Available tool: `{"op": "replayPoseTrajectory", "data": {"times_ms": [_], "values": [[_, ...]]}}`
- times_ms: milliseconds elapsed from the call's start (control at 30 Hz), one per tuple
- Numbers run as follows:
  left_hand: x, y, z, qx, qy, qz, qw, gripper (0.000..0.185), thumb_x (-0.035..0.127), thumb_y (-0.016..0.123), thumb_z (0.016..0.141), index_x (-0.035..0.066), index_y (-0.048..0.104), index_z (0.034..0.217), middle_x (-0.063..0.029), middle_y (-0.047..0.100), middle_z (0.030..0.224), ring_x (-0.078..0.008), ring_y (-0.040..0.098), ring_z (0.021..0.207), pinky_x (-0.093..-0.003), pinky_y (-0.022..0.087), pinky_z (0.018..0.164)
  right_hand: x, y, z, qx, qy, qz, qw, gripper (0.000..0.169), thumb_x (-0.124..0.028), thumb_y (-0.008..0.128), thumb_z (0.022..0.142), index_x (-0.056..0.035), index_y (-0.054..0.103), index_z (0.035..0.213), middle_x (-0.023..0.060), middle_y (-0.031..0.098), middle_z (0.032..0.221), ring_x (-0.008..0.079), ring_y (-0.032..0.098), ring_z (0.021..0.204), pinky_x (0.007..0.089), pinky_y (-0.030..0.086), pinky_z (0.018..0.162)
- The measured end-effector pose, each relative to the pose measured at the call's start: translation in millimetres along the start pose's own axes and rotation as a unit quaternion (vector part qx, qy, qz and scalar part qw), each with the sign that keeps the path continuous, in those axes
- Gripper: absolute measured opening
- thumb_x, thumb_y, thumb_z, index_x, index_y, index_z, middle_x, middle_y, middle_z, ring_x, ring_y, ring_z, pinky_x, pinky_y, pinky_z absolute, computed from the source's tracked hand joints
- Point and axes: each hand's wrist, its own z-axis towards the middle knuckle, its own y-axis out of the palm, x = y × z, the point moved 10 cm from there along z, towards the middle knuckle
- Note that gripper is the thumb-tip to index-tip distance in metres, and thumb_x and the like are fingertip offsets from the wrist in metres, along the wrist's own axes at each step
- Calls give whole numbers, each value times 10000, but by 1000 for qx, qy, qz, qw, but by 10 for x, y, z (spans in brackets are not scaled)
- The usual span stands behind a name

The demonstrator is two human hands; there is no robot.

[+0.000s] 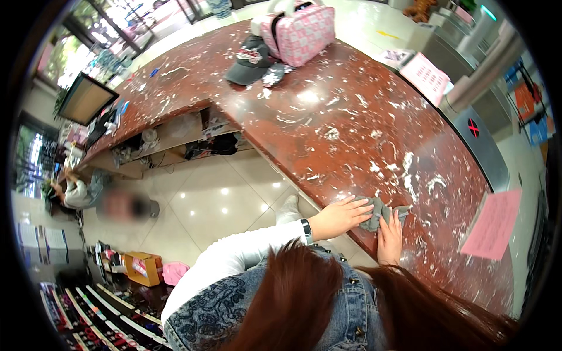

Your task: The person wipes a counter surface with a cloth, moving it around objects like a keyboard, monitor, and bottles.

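A crumpled grey cloth [374,214] lies near the inner edge of a polished red-brown stone counter [351,145] with white veins. My left hand [340,217], with a dark-faced band on the wrist, rests its fingers over the cloth's left side. From the near side, my right hand [390,239] has its fingers on the right part of the cloth, holding it against the stone. One corner of the cloth sticks out to the right of those fingers. The palms and the underside of the cloth are hidden.
A pink checked bag [303,37] and a dark grey cap [250,61] stand at the counter's far end. Pink sheets [494,226] sit along its right side. Shelves [175,136] are under the counter. A person [88,191] is at the left, near a monitor [88,98].
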Motion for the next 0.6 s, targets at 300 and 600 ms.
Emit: {"op": "replayPoseTrajectory", "data": {"times_ms": [300, 600], "values": [[-722, -503, -631, 47, -109, -31, 992, 467, 160, 657, 924, 145, 584, 1385, -33, 459, 1565, -234, 350, 1499, -475, 290, 1236, -874, 398, 812, -91, -163, 21, 982, 351, -40, 606, 943, -29, 644, 1291, 163, 474, 1535, 369, 381, 1464, 527, 352, 1156], [-1560, -1088, -1425, 156, -141, -40, 977, 381, 62, 647, 853, 113, 706, 1225, -64, 592, 1448, -243, 469, 1423, -493, 305, 1233, -1719, 1064, 1414, -101, -217, 27, 971, 388, -54, 609, 943, -39, 612, 1331, 180, 432, 1566, 408, 353, 1472, 535, 321, 1170]]}}
